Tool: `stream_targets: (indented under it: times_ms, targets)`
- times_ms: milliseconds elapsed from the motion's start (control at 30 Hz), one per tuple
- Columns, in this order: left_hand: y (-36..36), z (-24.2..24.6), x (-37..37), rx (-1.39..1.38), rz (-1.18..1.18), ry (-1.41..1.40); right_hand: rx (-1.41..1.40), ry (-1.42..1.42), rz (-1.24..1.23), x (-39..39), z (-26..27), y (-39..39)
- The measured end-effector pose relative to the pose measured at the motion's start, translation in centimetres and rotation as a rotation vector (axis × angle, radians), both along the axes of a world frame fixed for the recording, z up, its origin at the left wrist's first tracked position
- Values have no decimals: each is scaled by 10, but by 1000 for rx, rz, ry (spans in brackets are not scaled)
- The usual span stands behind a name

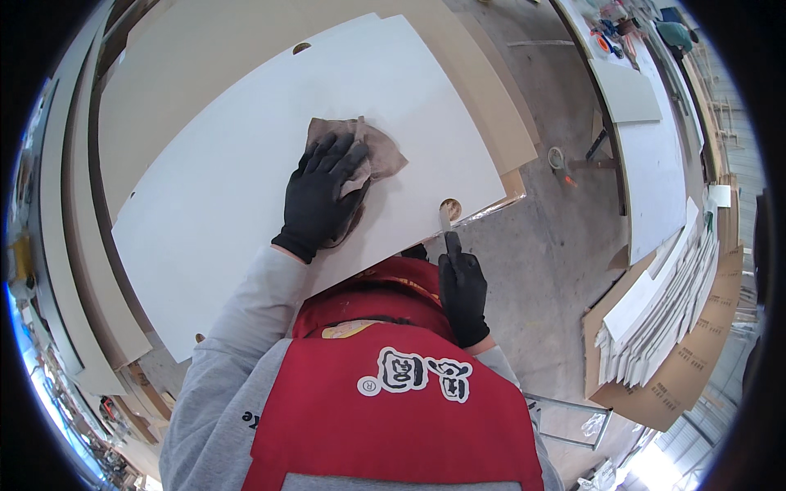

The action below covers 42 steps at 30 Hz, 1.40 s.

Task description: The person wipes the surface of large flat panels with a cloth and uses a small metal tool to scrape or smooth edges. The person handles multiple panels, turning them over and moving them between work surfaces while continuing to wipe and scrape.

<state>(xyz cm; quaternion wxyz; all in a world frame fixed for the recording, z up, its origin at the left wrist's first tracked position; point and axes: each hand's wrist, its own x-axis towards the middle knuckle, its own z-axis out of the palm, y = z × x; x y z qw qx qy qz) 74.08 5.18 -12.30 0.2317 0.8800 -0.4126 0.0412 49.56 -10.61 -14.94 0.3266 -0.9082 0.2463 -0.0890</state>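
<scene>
A large white panel (245, 184) with round holes near its edges lies in front of me. My left hand (325, 190), in a black glove, presses a brownish cloth (384, 150) against the panel; some of the cloth shows beyond the fingers and beneath the palm. My right hand (463, 294), also black-gloved, grips the dark handle of a flat-bladed tool (446, 220), which looks like a scraper or knife. Its blade points away from me, at the hole (453, 210) by the panel's near right edge. Whether the blade touches the hole's rim, I cannot tell.
Brown boards (491, 123) lie beneath the panel. Across the concrete floor (540, 245), a tape roll (556, 158) lies near a long bench (654, 178). Stacked white strips (663, 313) rest on cardboard at right. A metal frame (574, 423) stands behind my right side. A person (674, 37) is far off.
</scene>
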Motion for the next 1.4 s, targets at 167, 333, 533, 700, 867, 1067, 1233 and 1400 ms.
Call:
stream_targets:
  times_ms: [167, 333, 533, 700, 867, 1067, 1233, 1400]
  targets:
    - [0, 0, 1, 54, -37, -29, -35, 11, -107, 4, -3, -17]
    - [-1, 1, 2, 31, -5, 5, 16, -69, 27, -3, 6, -16]
    - [-2, 1, 1, 48, 5, 15, -26, -22, -194, -2, 0, -32]
    - [-3, 1, 2, 82, 12, 5, -4, -88, -21, 2, 5, -42]
    - [-4, 3, 2, 93, -7, -14, -62, -114, -58, 5, 1, -71]
    - [-6, 2, 1, 111, -14, -65, -146, -100, 163, -3, -14, -95]
    - [-7, 4, 0, 128, 10, -31, 21, -53, 199, -4, -7, -114]
    - [-9, 6, 1, 157, 21, -30, -108, -57, 141, 1, 10, -167]
